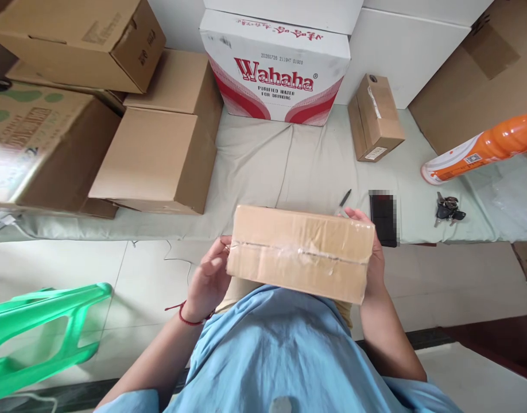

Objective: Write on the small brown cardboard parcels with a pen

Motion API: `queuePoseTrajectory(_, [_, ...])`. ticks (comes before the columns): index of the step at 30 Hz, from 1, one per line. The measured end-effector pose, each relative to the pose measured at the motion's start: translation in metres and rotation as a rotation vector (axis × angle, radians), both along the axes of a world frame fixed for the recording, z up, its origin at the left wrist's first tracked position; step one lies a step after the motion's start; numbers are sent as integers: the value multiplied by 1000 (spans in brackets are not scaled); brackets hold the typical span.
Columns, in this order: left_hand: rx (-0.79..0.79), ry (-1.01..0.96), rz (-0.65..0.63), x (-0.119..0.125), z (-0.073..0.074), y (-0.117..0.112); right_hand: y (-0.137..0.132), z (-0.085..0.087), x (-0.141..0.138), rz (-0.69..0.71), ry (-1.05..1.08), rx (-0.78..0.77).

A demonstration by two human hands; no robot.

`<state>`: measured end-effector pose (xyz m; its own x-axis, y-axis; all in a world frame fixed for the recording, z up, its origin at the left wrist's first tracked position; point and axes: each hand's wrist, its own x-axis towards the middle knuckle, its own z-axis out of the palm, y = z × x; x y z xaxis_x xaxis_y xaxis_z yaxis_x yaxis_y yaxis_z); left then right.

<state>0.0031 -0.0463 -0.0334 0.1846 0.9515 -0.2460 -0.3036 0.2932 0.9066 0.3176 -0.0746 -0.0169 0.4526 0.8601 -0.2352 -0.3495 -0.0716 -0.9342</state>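
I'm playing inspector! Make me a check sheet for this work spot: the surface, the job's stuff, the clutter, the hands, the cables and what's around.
Surface: pale cloth, wrinkled.
Job's things: taped cardboard box, held in front of the body; tape wrinkled along its seam.
Clutter: brown cartons on the left, Wahaha carton at the back, small brown box, orange bottle, keys, pen, dark flat item, partly blurred out.
Hands: left hand and right hand hold opposite ends of the box.
Cables: thin cord below the cloth's edge, left.
Surroundings: green plastic stool, tiled floor.
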Motion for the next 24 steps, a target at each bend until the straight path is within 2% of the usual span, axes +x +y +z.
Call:
queuePoseTrajectory(2, [-17,8,-12,-2,4,2,2,6,-3,16,-32,63])
queuePoseTrajectory(4, [18,108,-27,-4,4,2,3,9,-5,29,-58,71])
queuePoseTrajectory(6, [36,176,-45,-6,1,2,4,11,-6,39,-61,17])
queuePoseTrajectory(9, [13,159,-67,-8,-7,0,5,10,-7,54,-40,-80])
queuePoseTrajectory(13, [6,167,-55,-8,-17,3,2,4,-7,142,25,-140])
queuePoseTrajectory(18, [6,171,-8,-12,-29,7,2,-4,-2,208,-86,-71])
queuePoseTrajectory(22, [23,237,30,-14,-34,4,2,-1,-1,245,-153,-20])
queuePoseTrajectory(24, [67,300,57,-13,-34,1,2,1,-2,219,-132,-33])
